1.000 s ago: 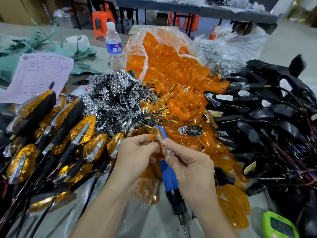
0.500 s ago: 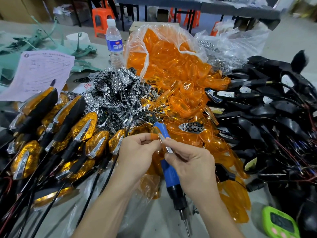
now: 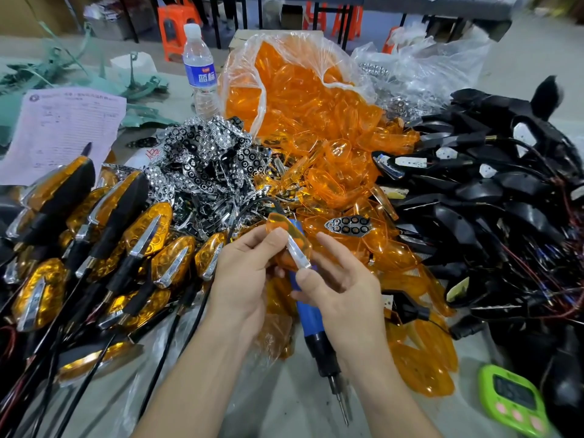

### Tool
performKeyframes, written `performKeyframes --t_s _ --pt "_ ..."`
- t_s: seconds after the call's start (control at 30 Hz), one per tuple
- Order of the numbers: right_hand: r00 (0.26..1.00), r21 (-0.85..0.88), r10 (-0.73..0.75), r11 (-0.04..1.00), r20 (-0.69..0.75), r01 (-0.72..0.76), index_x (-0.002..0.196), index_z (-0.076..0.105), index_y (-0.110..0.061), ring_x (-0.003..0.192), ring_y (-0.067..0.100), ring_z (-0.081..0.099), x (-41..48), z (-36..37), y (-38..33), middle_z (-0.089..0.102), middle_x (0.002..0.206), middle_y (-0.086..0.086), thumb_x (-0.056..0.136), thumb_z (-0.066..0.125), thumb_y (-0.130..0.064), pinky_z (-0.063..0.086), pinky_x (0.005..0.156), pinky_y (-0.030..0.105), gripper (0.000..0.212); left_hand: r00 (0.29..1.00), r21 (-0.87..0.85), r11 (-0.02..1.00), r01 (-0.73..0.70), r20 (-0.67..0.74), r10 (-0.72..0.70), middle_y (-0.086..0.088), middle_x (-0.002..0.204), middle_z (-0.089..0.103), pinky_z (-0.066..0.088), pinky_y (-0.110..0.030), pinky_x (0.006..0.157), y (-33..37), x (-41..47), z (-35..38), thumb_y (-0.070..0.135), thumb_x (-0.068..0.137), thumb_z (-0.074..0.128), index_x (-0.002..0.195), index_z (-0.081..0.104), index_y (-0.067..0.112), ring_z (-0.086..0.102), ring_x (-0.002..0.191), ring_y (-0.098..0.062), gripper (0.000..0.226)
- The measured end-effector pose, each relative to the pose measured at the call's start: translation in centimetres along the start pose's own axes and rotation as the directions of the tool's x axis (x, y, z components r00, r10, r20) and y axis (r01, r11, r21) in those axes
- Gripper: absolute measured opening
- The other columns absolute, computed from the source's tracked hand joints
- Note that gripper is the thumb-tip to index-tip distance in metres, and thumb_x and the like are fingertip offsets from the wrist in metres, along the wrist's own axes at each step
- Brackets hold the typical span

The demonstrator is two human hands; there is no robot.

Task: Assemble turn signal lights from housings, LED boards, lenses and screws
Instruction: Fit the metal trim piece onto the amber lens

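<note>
My left hand (image 3: 243, 276) holds an orange lens (image 3: 301, 241) at centre, thumb on top and fingers underneath. A narrow chrome trim strip (image 3: 297, 254) lies along the lens. My right hand (image 3: 344, 289) is beside it with its fingers spread loosely, and only the thumb touches the strip's lower end. A blue electric screwdriver (image 3: 308, 314) lies on the table under both hands, bit pointing toward me. Behind are a bag of orange lenses (image 3: 316, 121), a heap of chrome reflectors (image 3: 205, 159) and, on the right, black housings with wires (image 3: 489, 191).
Finished amber lights with black stems (image 3: 94, 241) fill the left side. A single reflector piece (image 3: 347, 223) lies on loose lenses just beyond my hands. A water bottle (image 3: 199, 71) and a paper form (image 3: 63, 131) sit at back left, a green timer (image 3: 512, 403) at bottom right.
My right hand has let go its pinch on the chrome strip and spread its fingers, leaving the thumb on the strip's end. The left hand has tilted the lens so the strip faces up.
</note>
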State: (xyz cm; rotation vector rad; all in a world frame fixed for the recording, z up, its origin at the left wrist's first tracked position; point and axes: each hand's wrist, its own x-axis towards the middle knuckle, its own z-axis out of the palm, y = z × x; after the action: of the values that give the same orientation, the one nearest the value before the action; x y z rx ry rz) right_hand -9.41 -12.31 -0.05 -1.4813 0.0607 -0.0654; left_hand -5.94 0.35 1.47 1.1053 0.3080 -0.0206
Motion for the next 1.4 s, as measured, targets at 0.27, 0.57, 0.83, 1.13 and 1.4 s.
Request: performKeyframes --t_s 0.27,0.57,0.83,1.13,1.4 --pt "0.998 0.108 0.057 0.992 0.021 -0.059 0.096 0.083 -0.025 0.078 0.026 0.077 0.6 0.0 -0.6 0.080 0.088 0.008 0.090 0.079 -0.010 0.062 0.067 0.027 0.017 0.994 -0.046 0.996 -0.080 0.074 0.083 -0.008 0.069 0.070 0.051 -0.024 0.050 0.3 -0.5 0.5 0.018 0.077 0.074 0.083 0.074 0.010 0.061 0.054 -0.014 0.011" --pt "0.992 -0.368 -0.110 0.926 -0.059 0.081 0.082 0.077 -0.049 0.085 -0.012 0.068 0.9 -0.7 -1.3 0.073 0.082 -0.032 0.084 0.084 -0.018 0.049 0.065 0.002 0.032 0.986 0.321 0.936 -0.144 0.122 0.110 -0.006 0.102 0.078 0.059 -0.038 0.087 -1.0 -0.2 0.4 0.043 0.077 0.078 0.106 0.077 0.030 0.073 0.095 -0.013 0.032" --pt "0.999 -0.625 -0.029 0.779 0.034 0.044 0.111 0.076 -0.040 0.085 -0.024 0.059 2.1 -2.6 -1.4 0.067 0.105 -0.035 0.089 0.079 -0.026 0.044 0.063 -0.002 0.027 0.973 0.721 0.680 -0.131 -0.037 0.227 0.024 0.098 0.073 0.053 -0.032 0.074 -0.8 0.1 -1.4 0.042 0.074 0.077 0.118 0.058 0.054 0.071 0.089 0.000 0.048" --pt "0.980 -0.978 -0.090 0.096 0.177 0.185 0.142 0.060 -0.021 0.134 0.026 0.049 10.1 -4.7 -2.2 0.064 0.137 0.003 0.095 0.060 -0.012 0.029 0.120 0.045 0.048 0.943 0.987 -0.133 0.090 -0.041 0.330 0.017 0.121 0.073 0.036 -0.033 0.069 -0.1 -0.9 -3.8 0.059 0.089 0.063 0.143 0.051 0.054 0.060 0.084 -0.018 0.056" --pt "0.974 -0.907 -0.219 0.397 0.056 0.142 0.132 0.071 -0.026 0.121 0.017 0.060 8.3 -5.3 -2.4 0.073 0.120 -0.004 0.091 0.075 -0.022 0.026 0.124 0.039 0.041 0.897 0.989 -0.121 0.081 -0.019 0.441 0.016 0.138 0.066 0.039 -0.035 0.072 -0.5 -2.2 -2.7 0.064 0.091 0.064 0.145 0.054 0.044 0.069 0.112 -0.021 0.058"
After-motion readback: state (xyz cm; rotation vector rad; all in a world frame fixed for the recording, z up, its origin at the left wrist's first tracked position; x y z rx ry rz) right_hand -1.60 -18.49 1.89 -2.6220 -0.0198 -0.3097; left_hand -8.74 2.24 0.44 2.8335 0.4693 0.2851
